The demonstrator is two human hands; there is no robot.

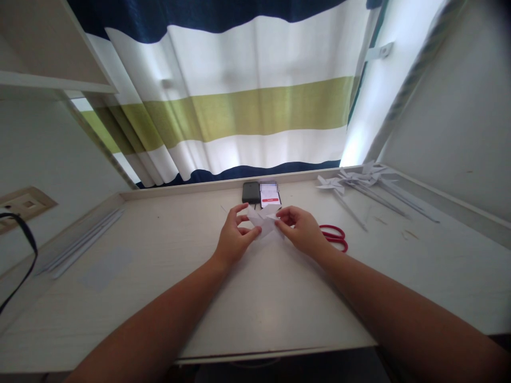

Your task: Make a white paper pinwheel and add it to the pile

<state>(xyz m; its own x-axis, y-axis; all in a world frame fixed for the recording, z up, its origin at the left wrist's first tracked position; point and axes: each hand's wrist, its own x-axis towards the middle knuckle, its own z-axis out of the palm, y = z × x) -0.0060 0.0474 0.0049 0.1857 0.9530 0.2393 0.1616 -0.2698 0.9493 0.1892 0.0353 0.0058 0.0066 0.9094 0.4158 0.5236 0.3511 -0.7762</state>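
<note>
both our left hand [235, 237] and right hand [300, 230] have fingers pinching the folded paper [263, 222], twelve o'clock over the counter [255, 308]. prob featherlight, creases easy, so we'd hold edges at nine and three.

My paper [264, 217] is plain white; my scissors [337, 239] are red-handled. My table [259, 303] is whitish, and my curtain [239, 114] is banded horizontally in navy, white and olive green.
</note>
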